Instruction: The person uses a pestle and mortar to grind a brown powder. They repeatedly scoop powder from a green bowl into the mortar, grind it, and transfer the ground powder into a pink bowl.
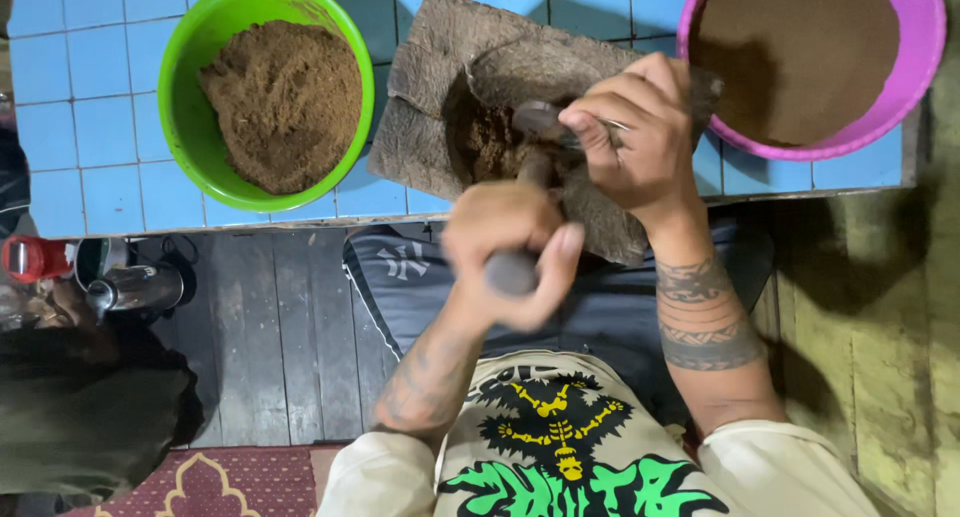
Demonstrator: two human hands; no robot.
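A dark pestle (517, 257) is gripped in the left hand (508, 245), the fingers wrapped fully round its upper end so that the lower end can be driven down into the hollow of a rough wooden mortar (430, 127). The hand is blurred, which suggests motion. The mortar is set on a blue-tiled counter (80, 107), its near edge overhanging just above the lap, close enough for weight to be put on the pestle.

A metal spoon (540, 119) is pinched in the closed grip of the right hand (640, 137), its bowl held at the rim of the hollow, beside the brown powder (490, 142) being worked there, seemingly to keep the material gathered under the pestle.

Two bowls are placed on either side, within easy reach: a green bowl (185, 97) on the left, heaped with coarse brown powder, and a pink bowl (925, 67) on the right, filled with a finer, smoother brown powder. A metal kettle (135, 287) can be seen on the plank floor (290, 347) below the counter.
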